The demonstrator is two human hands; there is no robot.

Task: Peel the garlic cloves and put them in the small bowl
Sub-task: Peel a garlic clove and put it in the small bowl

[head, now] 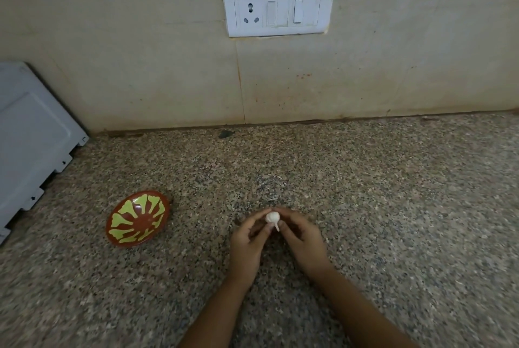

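Speckled granite surface [393,207] meeting a beige tiled wall [140,66], w/ a white switch plate [278,10] mounted above centre and a grey appliance [33,137] at the far left edge.

Centre foreground: the garlic [272,217], white and still in its papery skin, is held just above the surface between both hands. The left hand [247,241] and right hand [302,238] meet at the fingertips, each pinching the garlic from its own side w/ curled fingers. A short pale stalk [277,226] points down toward the viewer, between the thumbs.

Step in hand (judged): the start of peeling, i.e. breaking the skin or splitting off a first clove. No loose skin or separated cloves show on the surface nearby.

Next move (judged): needs a thumbnail or fingertip worked under the skin near the stalk while the other hand keeps the garlic from turning. Firm pinch req'd, since the skin is likely thin and slippery and the item is small.

Container: the small bowl [140,219], brown w/ a green petal pattern, sits on the surface to the left of the hands, near but apart. Its inside looks bare; no cloves seen in it, so by this view no peeled clove has been delivered yet.
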